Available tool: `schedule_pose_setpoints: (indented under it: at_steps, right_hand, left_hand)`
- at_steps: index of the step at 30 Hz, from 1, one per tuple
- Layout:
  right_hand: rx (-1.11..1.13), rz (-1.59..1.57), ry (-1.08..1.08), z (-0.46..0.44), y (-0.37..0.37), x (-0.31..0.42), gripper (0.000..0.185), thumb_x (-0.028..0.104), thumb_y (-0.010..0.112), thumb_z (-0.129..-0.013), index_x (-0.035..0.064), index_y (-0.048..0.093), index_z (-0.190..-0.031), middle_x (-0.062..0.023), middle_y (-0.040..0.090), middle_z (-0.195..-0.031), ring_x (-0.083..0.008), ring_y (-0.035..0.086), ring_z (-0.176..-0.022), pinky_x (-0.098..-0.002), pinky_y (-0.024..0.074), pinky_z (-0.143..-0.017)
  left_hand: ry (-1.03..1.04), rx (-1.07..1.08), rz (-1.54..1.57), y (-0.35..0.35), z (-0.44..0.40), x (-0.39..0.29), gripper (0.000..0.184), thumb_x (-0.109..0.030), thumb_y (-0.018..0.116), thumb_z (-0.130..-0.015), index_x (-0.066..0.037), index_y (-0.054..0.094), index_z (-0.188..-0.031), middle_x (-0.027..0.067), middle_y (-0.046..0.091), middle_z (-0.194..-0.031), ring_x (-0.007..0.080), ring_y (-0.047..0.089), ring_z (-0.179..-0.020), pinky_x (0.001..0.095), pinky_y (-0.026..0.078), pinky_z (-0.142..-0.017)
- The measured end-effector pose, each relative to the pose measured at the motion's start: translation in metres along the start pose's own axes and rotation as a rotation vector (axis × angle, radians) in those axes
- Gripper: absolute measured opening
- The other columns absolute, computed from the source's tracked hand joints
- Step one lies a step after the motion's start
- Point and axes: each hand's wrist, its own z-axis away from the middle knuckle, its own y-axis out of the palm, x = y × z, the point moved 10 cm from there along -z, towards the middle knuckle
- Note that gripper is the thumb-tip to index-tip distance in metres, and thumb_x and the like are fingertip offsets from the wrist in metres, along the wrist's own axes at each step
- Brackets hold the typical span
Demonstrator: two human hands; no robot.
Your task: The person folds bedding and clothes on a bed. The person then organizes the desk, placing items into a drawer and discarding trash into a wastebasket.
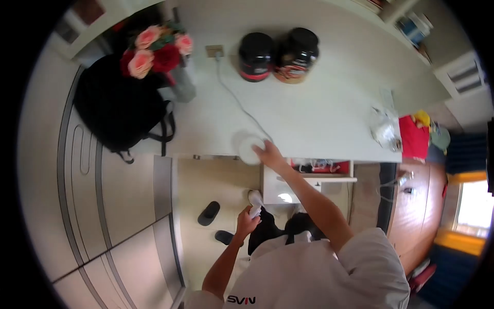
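At the front edge of the white desk (319, 118), my right hand (271, 157) has its fingers on a white round device (251, 150). A grey cable (237, 98) runs from the wall socket (215, 51) down to where the device is. The exact kind of this device is unclear. Below the desk edge, my left hand (248, 223) is closed around a small white crumpled piece (255, 210), like a tissue or cloth. Under my right forearm, a desk drawer (321, 167) stands pulled out with red and white items inside.
Two black-lidded tubs (256, 56) stand by the wall. Pink and red flowers (149, 49) and a black backpack (121, 103) occupy the left end. A clear plastic bag (383, 129) lies near the right end. Dark slippers (209, 213) are on the floor.
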Motion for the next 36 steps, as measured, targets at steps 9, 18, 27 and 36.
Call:
schedule_pose_setpoints:
  at_steps: [9, 18, 27, 36]
  right_hand:
    - [-0.422, -0.79, 0.568, 0.146, -0.137, -0.28, 0.031, 0.021, 0.051, -0.089, -0.0066, 0.051, -0.103, -0.0101, 0.055, -0.074, -0.017, 0.056, -0.051, -0.0293, 0.0511, -0.045]
    - [-0.268, -0.823, 0.424, 0.105, -0.173, -0.316, 0.017, 0.003, 0.051, -0.083, -0.0104, 0.052, -0.094, -0.0186, 0.06, -0.089, -0.0258, 0.066, -0.075, -0.0328, 0.0581, -0.067]
    - [-0.426, -1.044, 0.838, 0.205, -0.21, -0.354, 0.036, 0.025, 0.061, -0.086, -0.0051, 0.054, -0.104, -0.0145, 0.061, -0.093, -0.0216, 0.063, -0.086, -0.0307, 0.0536, -0.066]
    - [-0.306, -0.856, 0.397, 0.1, -0.259, -0.318, 0.037, 0.02, 0.06, -0.08, -0.0099, 0.057, -0.101, -0.0159, 0.063, -0.087, -0.0179, 0.063, -0.071, -0.0285, 0.0526, -0.061]
  left_hand:
    - [0.16, 0.522, -0.314, 0.133, -0.04, -0.08, 0.041, -0.023, 0.065, -0.067, -0.006, 0.058, -0.103, 0.0178, 0.063, -0.095, 0.0367, 0.06, -0.091, 0.0437, 0.048, -0.079]
    - [0.196, 0.453, -0.309, 0.231, -0.075, -0.117, 0.051, -0.02, 0.067, -0.067, -0.007, 0.054, -0.115, 0.0175, 0.061, -0.108, 0.0331, 0.059, -0.101, 0.0398, 0.047, -0.087]
    - [0.0, 0.325, -0.489, 0.247, -0.11, -0.127, 0.052, -0.018, 0.072, -0.063, 0.0, 0.058, -0.109, 0.0214, 0.062, -0.105, 0.037, 0.059, -0.099, 0.0423, 0.047, -0.086]
    - [0.047, 0.272, -0.683, 0.246, -0.166, -0.157, 0.056, -0.017, 0.071, -0.067, 0.0, 0.05, -0.116, 0.0195, 0.052, -0.12, 0.036, 0.056, -0.104, 0.0424, 0.047, -0.085]
